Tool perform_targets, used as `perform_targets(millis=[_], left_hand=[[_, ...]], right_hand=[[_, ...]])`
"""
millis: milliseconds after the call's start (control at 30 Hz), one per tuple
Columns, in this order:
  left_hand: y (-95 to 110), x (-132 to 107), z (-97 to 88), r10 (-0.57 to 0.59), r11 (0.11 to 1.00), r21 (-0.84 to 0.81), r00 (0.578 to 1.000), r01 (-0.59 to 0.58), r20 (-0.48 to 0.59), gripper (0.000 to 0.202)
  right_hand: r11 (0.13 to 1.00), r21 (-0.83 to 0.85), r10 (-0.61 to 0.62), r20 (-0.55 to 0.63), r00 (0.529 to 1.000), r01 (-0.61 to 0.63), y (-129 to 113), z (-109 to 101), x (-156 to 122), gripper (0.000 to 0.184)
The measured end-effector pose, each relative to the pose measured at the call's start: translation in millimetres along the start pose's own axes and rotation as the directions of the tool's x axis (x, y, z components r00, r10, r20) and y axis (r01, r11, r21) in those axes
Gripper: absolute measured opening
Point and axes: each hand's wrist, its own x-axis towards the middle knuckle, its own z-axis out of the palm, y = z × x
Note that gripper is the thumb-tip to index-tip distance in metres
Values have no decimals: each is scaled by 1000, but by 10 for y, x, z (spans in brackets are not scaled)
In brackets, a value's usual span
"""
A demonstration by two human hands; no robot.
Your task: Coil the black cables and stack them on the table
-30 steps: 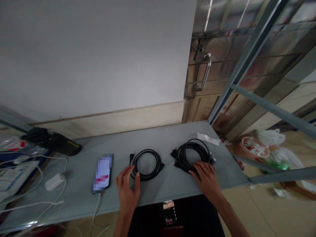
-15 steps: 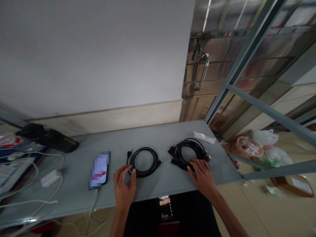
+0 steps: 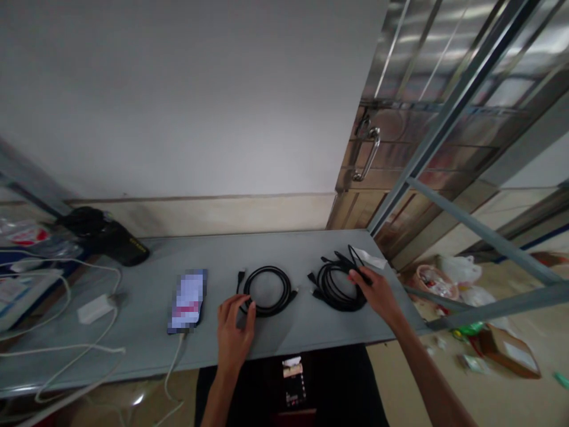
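Note:
Two coiled black cables lie side by side on a grey tabletop (image 3: 213,252). At the near left edge of the left coil (image 3: 290,286) is my left hand (image 3: 235,332). Its fingers are curved, with the thumb apart from them and the tips close to or touching the coil. My right hand (image 3: 376,292) is closed on part of a black cable (image 3: 344,258) at the right side of the right-hand coil (image 3: 331,296). The held strands rise above the others, with a loop sticking up behind my fingers. My fingers hide where the cable is gripped.
A phone (image 3: 187,299) with a white cable lies left of my left hand. Farther left are a white adapter (image 3: 95,309), loose white cords and a black bottle (image 3: 111,237). A white wrapper (image 3: 371,259) lies behind my right hand. A metal frame post (image 3: 400,193) stands at the right end.
My right hand has closed on part of the right coil's cable and raised it, moving slightly up and right. My left hand stays by the left coil. The view has shifted.

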Motion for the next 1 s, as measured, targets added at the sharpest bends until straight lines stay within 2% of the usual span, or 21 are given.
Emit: perform_targets(millis=[67, 167, 233, 300, 367, 433, 500, 533, 567, 600, 667, 700, 767, 867, 933, 1000], left_hand=[[-9, -13, 0, 1, 1000, -1, 1000, -1, -3, 21], [-13, -22, 2, -8, 1000, -8, 1000, 8, -9, 22], [-16, -18, 3, -22, 1000, -13, 1000, 22, -12, 24], [-9, -10, -3, -33, 999, -32, 999, 33, -19, 26], [35, -12, -29, -45, 997, -66, 999, 43, -30, 26], [155, -41, -87, -69, 991, -118, 997, 66, -24, 26], [378, -109, -179, -133, 971, -193, 990, 139, 45, 27], [528, -155, -231, -178, 950, -239, 977, 201, 114, 28], [699, -205, -282, -230, 916, -285, 952, 282, 203, 31], [882, -255, -325, -275, 870, -320, 908, 375, 317, 35], [1251, -339, -372, -297, 754, -386, 799, 532, 522, 46], [1416, -368, -372, -321, 679, -416, 755, 605, 572, 53], [1669, -400, -336, -367, 532, -462, 685, 710, 630, 60], [1822, -405, -282, -461, 387, -479, 615, 788, 639, 62], [1792, -402, -302, -492, 350, -457, 576, 818, 653, 63], [1694, -397, -378, -498, 351, -435, 559, 829, 663, 62]], right_hand=[[999, 37, 23, -19, 1000, -22, -111, -112, 117, 65], [997, 73, 48, -108, 993, -40, -285, -291, 205, 68], [982, 185, 74, -220, 973, -33, -441, -426, 206, 65], [924, 382, 109, -328, 938, 26, -640, -565, 151, 60], [822, 559, 136, -378, 916, 109, -858, -683, 24, 53], [751, 645, 143, -365, 920, 139, -1043, -737, -188, 47], [715, 692, 164, -303, 939, 98, -1158, -687, -478, 43], [706, 706, 180, -258, 949, 58, -1188, -617, -645, 43], [704, 711, 193, -204, 960, 9, -1204, -520, -821, 43], [711, 702, 208, -147, 967, -46, -1212, -400, -1002, 43], [756, 636, 211, -19, 977, -151, -1223, -118, -1355, 46], [790, 583, 206, 42, 978, -192, -1234, 29, -1517, 47], [856, 481, 109, 191, 976, -190, -1277, 295, -1787, 49], [905, 408, -26, 339, 940, -122, -1371, 539, -2010, 55], [908, 402, -54, 386, 921, -116, -1414, 569, -2022, 57], [903, 409, -62, 423, 904, -129, -1401, 506, -1936, 54]])
